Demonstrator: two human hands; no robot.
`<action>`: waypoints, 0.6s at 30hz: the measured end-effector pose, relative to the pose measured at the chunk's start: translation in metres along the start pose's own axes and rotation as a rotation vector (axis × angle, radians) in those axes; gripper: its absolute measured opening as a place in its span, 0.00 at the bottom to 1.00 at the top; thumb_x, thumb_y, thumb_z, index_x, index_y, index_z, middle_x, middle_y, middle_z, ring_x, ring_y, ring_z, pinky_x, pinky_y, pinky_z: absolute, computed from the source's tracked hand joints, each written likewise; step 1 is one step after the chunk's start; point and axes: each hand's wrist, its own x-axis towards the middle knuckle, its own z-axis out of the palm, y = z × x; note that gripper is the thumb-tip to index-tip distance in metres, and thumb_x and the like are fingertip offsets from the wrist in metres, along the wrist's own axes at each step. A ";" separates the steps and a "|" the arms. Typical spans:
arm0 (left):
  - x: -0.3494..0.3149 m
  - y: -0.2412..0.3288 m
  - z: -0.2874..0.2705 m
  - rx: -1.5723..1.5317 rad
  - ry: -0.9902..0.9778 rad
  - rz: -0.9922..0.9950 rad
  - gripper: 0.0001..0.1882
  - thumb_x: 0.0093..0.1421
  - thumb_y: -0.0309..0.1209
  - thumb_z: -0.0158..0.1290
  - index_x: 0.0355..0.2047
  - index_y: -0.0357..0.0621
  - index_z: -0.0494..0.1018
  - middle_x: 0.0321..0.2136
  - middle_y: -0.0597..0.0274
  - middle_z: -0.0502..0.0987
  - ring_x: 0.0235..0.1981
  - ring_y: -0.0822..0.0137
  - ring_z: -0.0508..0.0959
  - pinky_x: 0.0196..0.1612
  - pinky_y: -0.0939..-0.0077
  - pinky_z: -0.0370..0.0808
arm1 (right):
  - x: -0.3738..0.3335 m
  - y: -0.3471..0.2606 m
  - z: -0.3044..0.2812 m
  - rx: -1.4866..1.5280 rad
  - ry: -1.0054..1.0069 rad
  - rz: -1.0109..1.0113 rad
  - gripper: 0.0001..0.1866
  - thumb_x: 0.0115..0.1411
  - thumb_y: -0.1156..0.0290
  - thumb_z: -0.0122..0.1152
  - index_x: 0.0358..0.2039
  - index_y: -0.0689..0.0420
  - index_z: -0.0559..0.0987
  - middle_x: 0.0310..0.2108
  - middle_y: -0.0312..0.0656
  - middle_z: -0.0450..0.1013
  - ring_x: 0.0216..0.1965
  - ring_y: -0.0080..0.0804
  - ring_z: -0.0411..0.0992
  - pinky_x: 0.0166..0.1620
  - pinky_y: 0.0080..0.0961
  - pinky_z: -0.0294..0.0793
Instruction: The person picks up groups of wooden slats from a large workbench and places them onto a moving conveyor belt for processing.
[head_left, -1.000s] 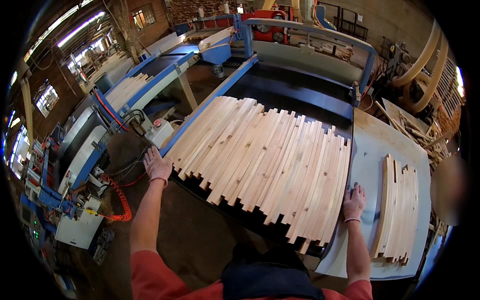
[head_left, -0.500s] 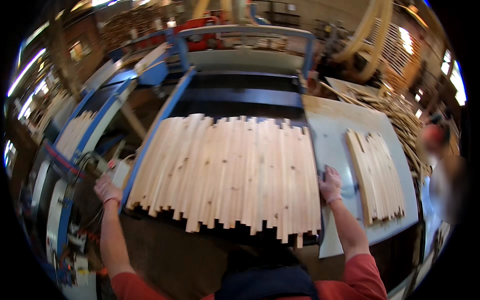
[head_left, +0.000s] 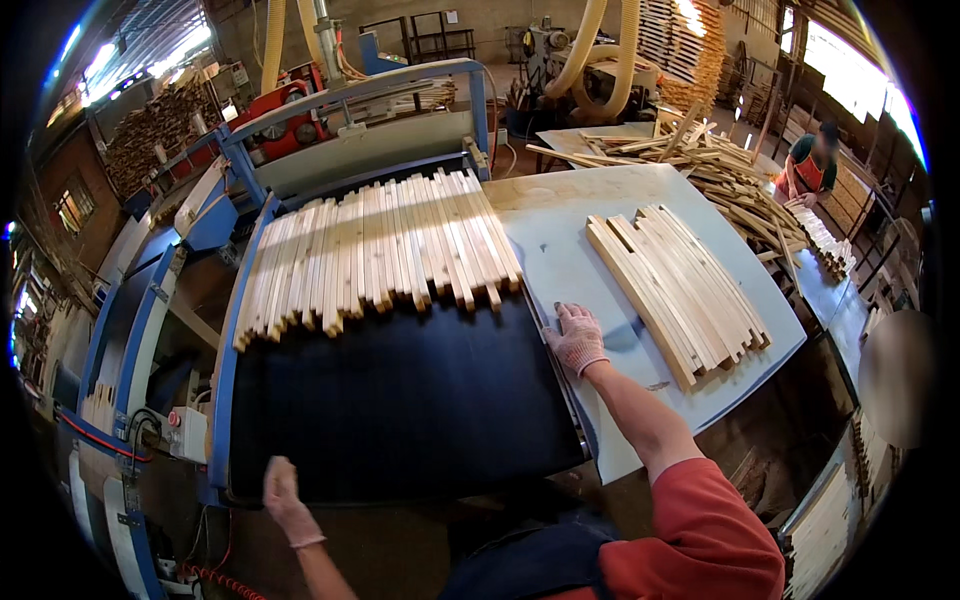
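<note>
A row of pale wooden slats (head_left: 375,245) lies side by side across the far part of a black conveyor belt (head_left: 400,400), their far ends close to the blue-framed machine (head_left: 350,95). My right hand (head_left: 577,338), in a light glove, rests palm down with fingers out on the light grey table (head_left: 530,235), at its edge beside the belt. It holds nothing. To its right lies a smaller batch of slats (head_left: 680,290). My gloved left hand (head_left: 287,502) hovers over the belt's near left edge, empty, fingers loosely stretched and close together.
A control box with a red button (head_left: 187,432) is fixed left of the belt. Another blue-sided conveyor (head_left: 140,320) runs farther left. Loose wood strips (head_left: 730,195) are heaped behind the table. A co-worker (head_left: 808,170) stands at the far right near more slats.
The row of slats has travelled away along the belt, baring its near part. My left hand has left the area by the control box and moved over the belt's near edge. The view has turned right.
</note>
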 end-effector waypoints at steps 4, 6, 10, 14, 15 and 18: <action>-0.083 0.001 0.063 -0.198 -0.061 -0.150 0.17 0.71 0.30 0.58 0.55 0.32 0.82 0.48 0.53 0.86 0.49 0.65 0.84 0.58 0.69 0.82 | -0.006 -0.004 -0.006 -0.008 -0.015 0.000 0.37 0.66 0.48 0.64 0.68 0.58 0.75 0.68 0.50 0.72 0.71 0.51 0.66 0.73 0.46 0.63; -0.108 -0.001 0.085 -0.231 -0.127 -0.171 0.17 0.70 0.28 0.54 0.54 0.30 0.82 0.48 0.50 0.86 0.50 0.61 0.85 0.59 0.65 0.83 | -0.004 -0.006 -0.007 -0.015 -0.020 0.003 0.36 0.66 0.48 0.64 0.68 0.57 0.74 0.68 0.49 0.72 0.71 0.50 0.66 0.73 0.46 0.62; -0.137 0.002 0.119 -0.329 -0.190 -0.233 0.16 0.70 0.26 0.54 0.52 0.27 0.82 0.49 0.46 0.86 0.51 0.56 0.86 0.61 0.61 0.82 | -0.004 -0.009 -0.005 -0.018 -0.035 0.008 0.36 0.66 0.48 0.64 0.68 0.56 0.74 0.68 0.47 0.72 0.71 0.48 0.66 0.74 0.45 0.61; -0.145 0.015 0.135 -0.346 -0.288 -0.235 0.17 0.70 0.27 0.54 0.54 0.27 0.81 0.49 0.46 0.85 0.51 0.56 0.86 0.62 0.60 0.82 | -0.015 -0.009 -0.011 0.041 -0.011 -0.025 0.35 0.65 0.50 0.65 0.66 0.58 0.76 0.66 0.51 0.74 0.70 0.52 0.67 0.73 0.48 0.63; -0.145 0.019 0.139 -0.349 -0.314 -0.241 0.17 0.70 0.25 0.54 0.54 0.27 0.81 0.50 0.46 0.85 0.51 0.56 0.86 0.63 0.60 0.82 | -0.018 -0.006 -0.010 0.044 0.008 -0.059 0.35 0.64 0.51 0.66 0.66 0.58 0.76 0.64 0.51 0.75 0.69 0.52 0.68 0.72 0.47 0.64; -0.151 0.023 0.156 -0.356 -0.395 -0.248 0.17 0.69 0.23 0.53 0.55 0.27 0.81 0.50 0.46 0.85 0.52 0.56 0.85 0.63 0.60 0.81 | -0.034 0.007 -0.011 0.049 0.091 -0.107 0.32 0.61 0.54 0.69 0.59 0.61 0.78 0.57 0.52 0.78 0.62 0.53 0.73 0.68 0.47 0.70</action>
